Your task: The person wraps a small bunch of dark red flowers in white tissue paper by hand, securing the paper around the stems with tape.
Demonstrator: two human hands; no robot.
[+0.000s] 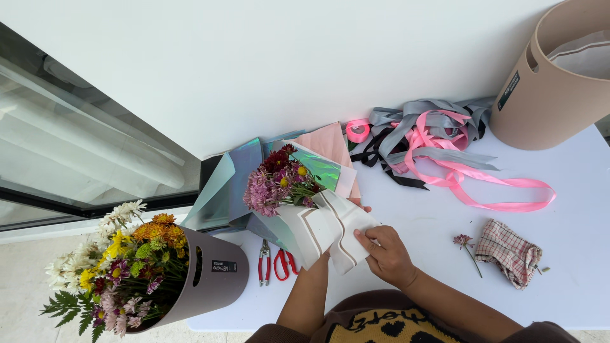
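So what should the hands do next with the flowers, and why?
Probably fold the loose white paper snug around the stems. The right hand is pressing its flap, the left hand is mostly hidden behind the bunch, and the paper still gapes open, untied, with ribbons lying nearby.

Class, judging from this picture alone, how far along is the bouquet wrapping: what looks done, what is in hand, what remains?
Done: purple and red flowers already sit gathered inside white wrapping paper. In hand: the right hand presses the paper's fold; the left hand is hidden beneath the wrap. Left: nothing ties the wrap yet; pink and grey ribbons lie loose on the table, and the red scissors lie unused.
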